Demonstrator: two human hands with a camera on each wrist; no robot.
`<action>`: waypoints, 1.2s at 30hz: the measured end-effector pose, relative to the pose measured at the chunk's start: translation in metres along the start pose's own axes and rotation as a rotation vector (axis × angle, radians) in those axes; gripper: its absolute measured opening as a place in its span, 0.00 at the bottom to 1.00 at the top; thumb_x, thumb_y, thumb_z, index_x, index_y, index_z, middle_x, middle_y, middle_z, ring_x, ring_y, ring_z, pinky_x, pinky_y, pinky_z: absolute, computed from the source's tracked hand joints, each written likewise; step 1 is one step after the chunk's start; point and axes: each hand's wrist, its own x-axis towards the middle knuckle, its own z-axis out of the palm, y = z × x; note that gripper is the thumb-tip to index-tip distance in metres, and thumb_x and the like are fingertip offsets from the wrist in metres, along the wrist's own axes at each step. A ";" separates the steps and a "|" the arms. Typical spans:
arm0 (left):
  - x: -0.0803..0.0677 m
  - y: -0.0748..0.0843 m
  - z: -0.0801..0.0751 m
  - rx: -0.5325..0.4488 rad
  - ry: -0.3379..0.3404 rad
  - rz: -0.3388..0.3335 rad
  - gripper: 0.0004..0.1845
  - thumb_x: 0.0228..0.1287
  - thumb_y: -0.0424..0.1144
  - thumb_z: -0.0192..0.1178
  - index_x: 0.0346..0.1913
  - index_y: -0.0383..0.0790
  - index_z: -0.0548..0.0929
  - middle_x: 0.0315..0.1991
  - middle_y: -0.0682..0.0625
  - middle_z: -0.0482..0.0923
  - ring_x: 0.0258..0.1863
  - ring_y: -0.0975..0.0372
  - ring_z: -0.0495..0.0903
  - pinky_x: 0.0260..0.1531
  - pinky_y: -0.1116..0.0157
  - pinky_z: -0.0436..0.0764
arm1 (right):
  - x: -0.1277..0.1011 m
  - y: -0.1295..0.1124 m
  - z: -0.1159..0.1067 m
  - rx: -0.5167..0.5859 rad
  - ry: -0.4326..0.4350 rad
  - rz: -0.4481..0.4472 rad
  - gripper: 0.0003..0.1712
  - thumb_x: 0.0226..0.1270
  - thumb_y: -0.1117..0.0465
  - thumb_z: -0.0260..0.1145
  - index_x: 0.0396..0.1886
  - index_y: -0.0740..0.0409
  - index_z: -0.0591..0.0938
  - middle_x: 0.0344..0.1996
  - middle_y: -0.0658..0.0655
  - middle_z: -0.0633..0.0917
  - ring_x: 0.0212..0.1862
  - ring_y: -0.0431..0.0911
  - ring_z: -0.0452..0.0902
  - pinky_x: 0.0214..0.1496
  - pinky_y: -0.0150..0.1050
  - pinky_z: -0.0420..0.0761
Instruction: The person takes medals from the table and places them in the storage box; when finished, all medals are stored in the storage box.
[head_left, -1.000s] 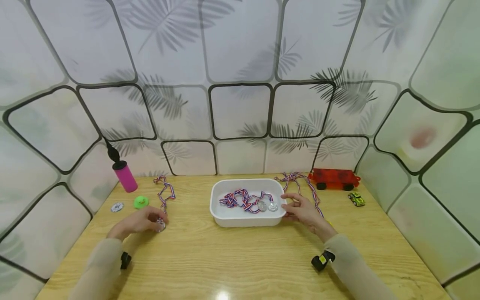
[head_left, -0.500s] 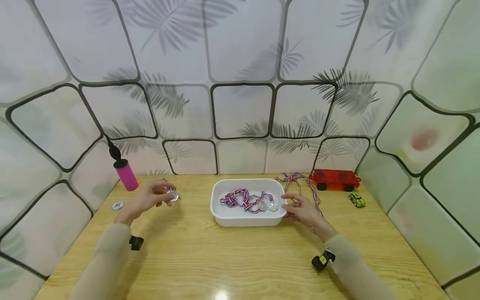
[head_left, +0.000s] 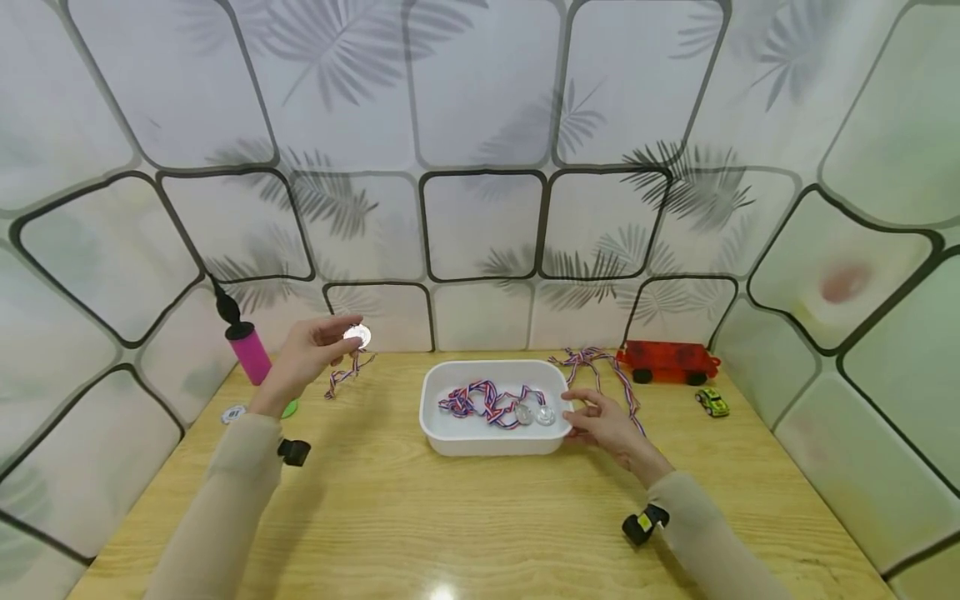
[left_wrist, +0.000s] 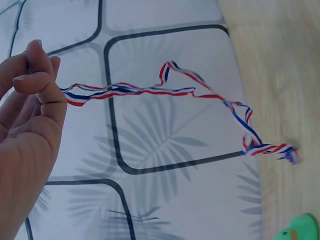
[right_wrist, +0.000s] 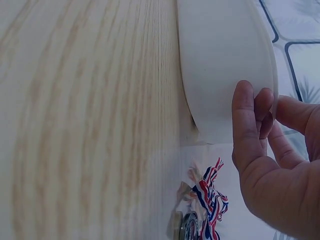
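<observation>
In the head view my left hand [head_left: 311, 354] pinches a silver medal [head_left: 357, 336] above the back left of the table. Its red, white and blue ribbon [left_wrist: 125, 90] dangles down to the tabletop in the left wrist view; the medal itself is hidden there. My right hand [head_left: 611, 427] grips the right end of a white plastic box [head_left: 487, 446], fingers about its rim [right_wrist: 274, 65]. Inside the box lie two silver medals, one of them the right-hand medal [head_left: 546, 415], with tangled striped ribbons [head_left: 480, 398].
Beyond my right hand lies another striped ribbon [head_left: 592, 358]. A red toy wagon [head_left: 669, 360] and a small yellow-green car [head_left: 712, 402] stand at the right. At the left are a pink pump [head_left: 250, 354], a poker chip [head_left: 233, 414] and a green rubber duck [left_wrist: 302, 229].
My left hand has raised the medal off the table and carried it up and rightward, its ribbon trailing below. The right hand stays on the box.
</observation>
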 end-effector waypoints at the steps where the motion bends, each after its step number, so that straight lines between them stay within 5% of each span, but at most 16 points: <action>1: 0.002 0.004 0.000 -0.004 0.004 0.013 0.27 0.68 0.44 0.62 0.67 0.40 0.74 0.41 0.50 0.86 0.34 0.68 0.83 0.31 0.71 0.78 | 0.000 0.000 0.000 0.003 0.004 0.004 0.28 0.70 0.68 0.61 0.68 0.67 0.66 0.32 0.55 0.80 0.32 0.42 0.80 0.43 0.41 0.86; 11: 0.018 0.040 0.003 -0.032 0.065 0.131 0.25 0.69 0.40 0.61 0.66 0.39 0.75 0.32 0.62 0.85 0.29 0.71 0.80 0.25 0.73 0.75 | 0.001 0.001 0.000 0.003 -0.005 -0.008 0.28 0.71 0.68 0.61 0.68 0.67 0.66 0.32 0.55 0.81 0.32 0.41 0.80 0.41 0.39 0.86; 19: 0.030 0.064 0.012 -0.072 0.124 0.163 0.24 0.66 0.38 0.64 0.65 0.42 0.77 0.41 0.59 0.85 0.34 0.69 0.83 0.27 0.72 0.75 | 0.001 0.001 0.000 0.000 -0.007 -0.007 0.28 0.71 0.67 0.61 0.68 0.66 0.66 0.34 0.56 0.81 0.32 0.42 0.81 0.41 0.39 0.86; 28: 0.038 0.097 0.028 -0.128 0.105 0.264 0.24 0.66 0.34 0.63 0.65 0.41 0.77 0.53 0.51 0.84 0.33 0.69 0.81 0.31 0.73 0.77 | 0.002 0.003 0.000 0.002 0.009 0.009 0.27 0.71 0.68 0.61 0.67 0.65 0.67 0.32 0.55 0.81 0.32 0.41 0.81 0.41 0.38 0.86; 36: 0.042 0.117 0.037 -0.259 0.090 0.325 0.23 0.66 0.30 0.61 0.63 0.34 0.77 0.45 0.57 0.85 0.30 0.69 0.79 0.28 0.74 0.74 | 0.003 0.005 -0.001 0.002 0.006 0.000 0.27 0.71 0.67 0.61 0.67 0.65 0.67 0.32 0.55 0.81 0.32 0.42 0.81 0.41 0.39 0.86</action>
